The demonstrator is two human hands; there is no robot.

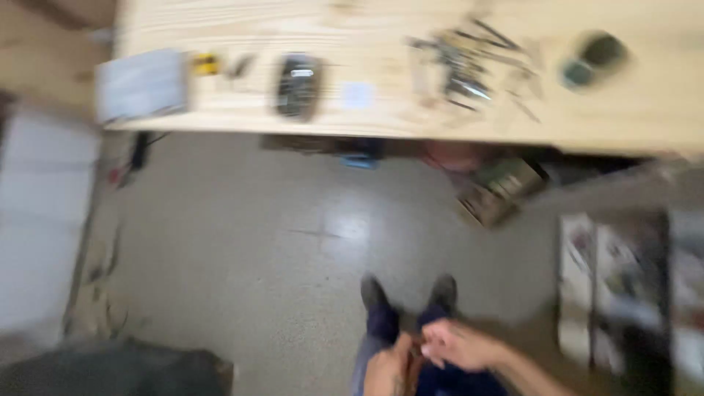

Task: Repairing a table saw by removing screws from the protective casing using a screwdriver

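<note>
Meeting low in the head view, the person's left hand point(387, 367) and right hand point(458, 345) come together above the knees, fingertips touching or nearly so around something small and dark between them; the blur hides what it is, and I cannot tell whether the fingers are clenched on it or merely resting against each other. Both hands hang over dark blue trousers point(389, 330), with two dark shoes point(374, 292) planted on the floor just beyond them. Underfoot lies a speckled grey stone floor point(242, 235) with a pale glare patch near its middle. Across the top runs a pale wooden workbench point(396, 110), well apart from the hands. On it sit a flat grey rectangular box point(141, 84) at the left end, a small yellow piece point(205, 64) just beside it, a dark oval object with a light patch point(298, 86), a small white square slip point(358, 94), a scatter of thin metal tools point(469, 66), and a round dark green container point(594, 59) toward the right. Beneath the bench edge lie a blue item point(361, 160) and a tilted cardboard box point(502, 189). A dark shelf unit with mixed clutter point(623, 286) stands to the right of the hands.
</note>
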